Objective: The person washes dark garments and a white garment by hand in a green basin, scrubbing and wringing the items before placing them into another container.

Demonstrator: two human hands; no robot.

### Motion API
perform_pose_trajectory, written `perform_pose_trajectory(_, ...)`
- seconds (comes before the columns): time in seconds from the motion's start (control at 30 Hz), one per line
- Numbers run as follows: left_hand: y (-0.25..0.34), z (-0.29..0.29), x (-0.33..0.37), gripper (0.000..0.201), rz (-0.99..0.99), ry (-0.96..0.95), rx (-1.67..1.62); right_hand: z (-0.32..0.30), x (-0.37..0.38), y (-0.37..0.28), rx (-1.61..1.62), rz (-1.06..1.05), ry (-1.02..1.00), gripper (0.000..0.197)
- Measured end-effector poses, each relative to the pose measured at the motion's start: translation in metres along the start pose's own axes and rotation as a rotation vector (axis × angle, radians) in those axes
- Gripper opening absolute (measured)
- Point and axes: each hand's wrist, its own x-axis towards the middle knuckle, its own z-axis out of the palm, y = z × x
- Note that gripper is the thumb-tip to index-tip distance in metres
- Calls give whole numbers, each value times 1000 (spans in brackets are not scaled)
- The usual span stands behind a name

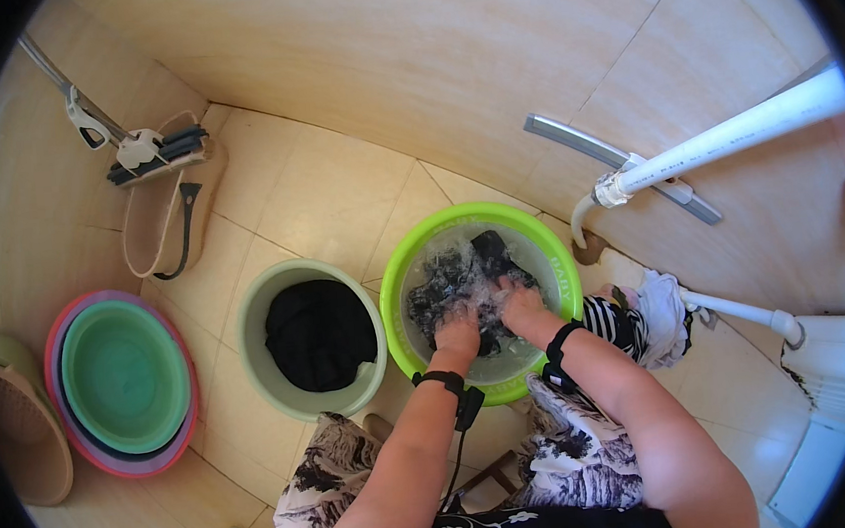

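Splashing water fills a bright green-rimmed basin [395, 251] in front of me. A dark, wet garment [489, 251] lies bunched in it, one part lifted above the surface. My left hand [457, 329] is down in the water, its fingers closed into the near left part of the cloth. To its right, my right hand [520, 306] grips the same garment near the middle. Foam and splashes hide the fingertips of both hands. Each wrist wears a black strap. I cannot make out what kind of garment it is.
Left of the basin, a pale bucket [248, 317] holds black cloth [319, 337]. Stacked basins [124, 377] and a brown tub [24, 434] stand farther left. Striped clothes [614, 326] lie right, below a white pipe [740, 135]. A mop [141, 152] leans at the far left.
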Motion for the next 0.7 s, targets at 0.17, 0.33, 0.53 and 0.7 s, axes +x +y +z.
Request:
perform_pose_trajectory(0.17, 8, -64, 1, 65, -74, -167, -92, -13, -7, -4, 144, 56, 143, 39)
perform_pose_trajectory(0.33, 0, -87, -5, 66, -193, 2, -499, -56, -33, -12, 467, 43, 272, 34)
perform_pose_trajectory(0.53, 24, -177, -35, 55, 99, 133, -1052, -115, -81, -27, 840, -282, 495, 39)
perform_pose_trajectory(0.7, 42, -217, -56, 56, 181, 87, -1257, -147, -97, -21, 1011, -517, 475, 59)
